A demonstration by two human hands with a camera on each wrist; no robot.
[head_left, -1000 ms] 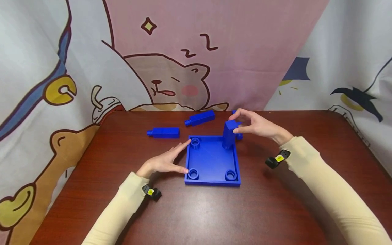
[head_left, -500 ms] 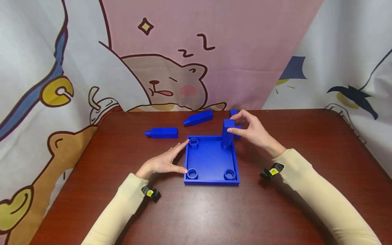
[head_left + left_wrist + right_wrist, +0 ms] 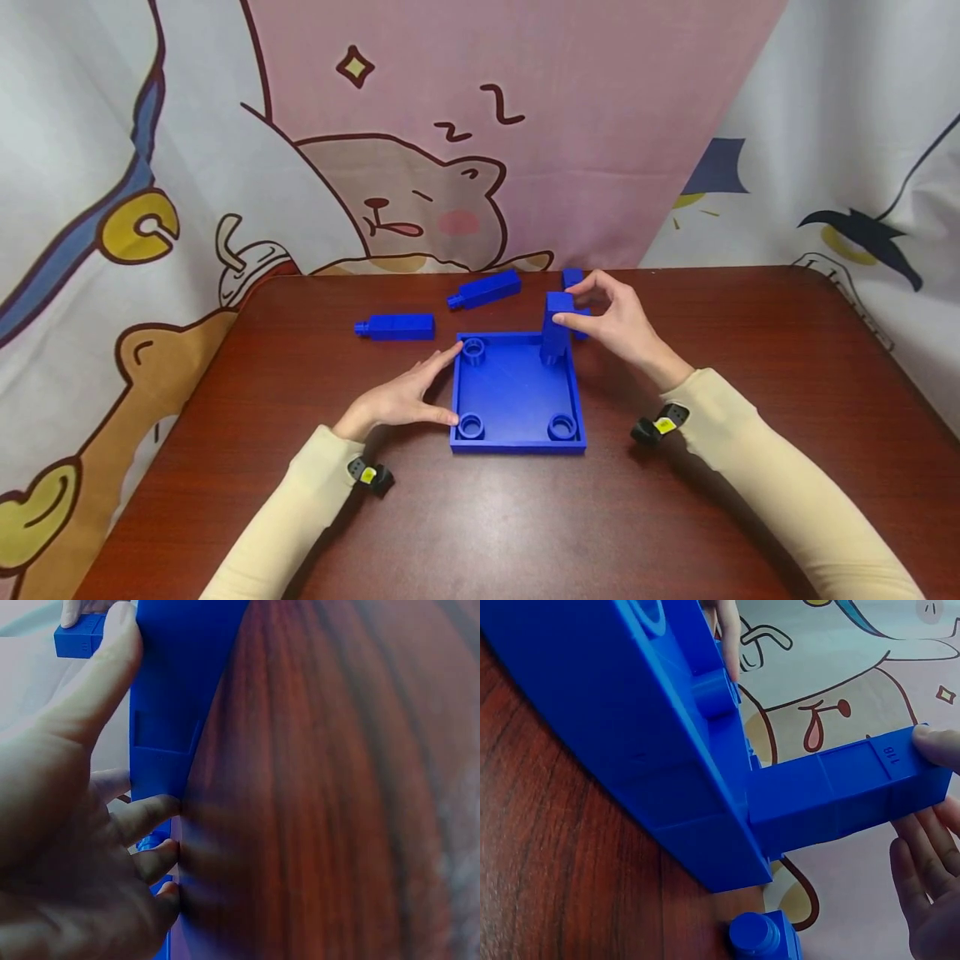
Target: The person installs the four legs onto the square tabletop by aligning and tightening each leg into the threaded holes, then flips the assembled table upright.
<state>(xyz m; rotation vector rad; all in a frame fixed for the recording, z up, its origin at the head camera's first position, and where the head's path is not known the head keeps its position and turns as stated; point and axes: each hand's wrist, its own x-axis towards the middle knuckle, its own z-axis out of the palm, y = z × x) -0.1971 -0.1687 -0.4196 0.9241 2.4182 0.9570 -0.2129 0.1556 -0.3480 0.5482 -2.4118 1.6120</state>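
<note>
The blue post [image 3: 555,333] is standing nearly upright at the far right corner of the tray [image 3: 517,447], its long axis pointing up and its narrow end pointing down. How deep this end is sitting in the corner ring, I cannot tell; the tray's wall is hiding it. The right hand [image 3: 626,325] is the nearer one: coming from the tray's right side, it is pinching the post's top between thumb and fingers. The left hand [image 3: 401,400] is not grasping; its spread thumb and fingers are pressing against the tray's left wall. Three rings are showing at the other corners: far left [image 3: 473,351], near left [image 3: 471,427], near right [image 3: 562,427]. Behind the tray, two loose posts [image 3: 395,327] [image 3: 485,290] are lying down, and another piece [image 3: 572,278] is partly hiding behind the right hand. The table's back edge is running there too; wider room seems to be lying before the tray and to its right.
</note>
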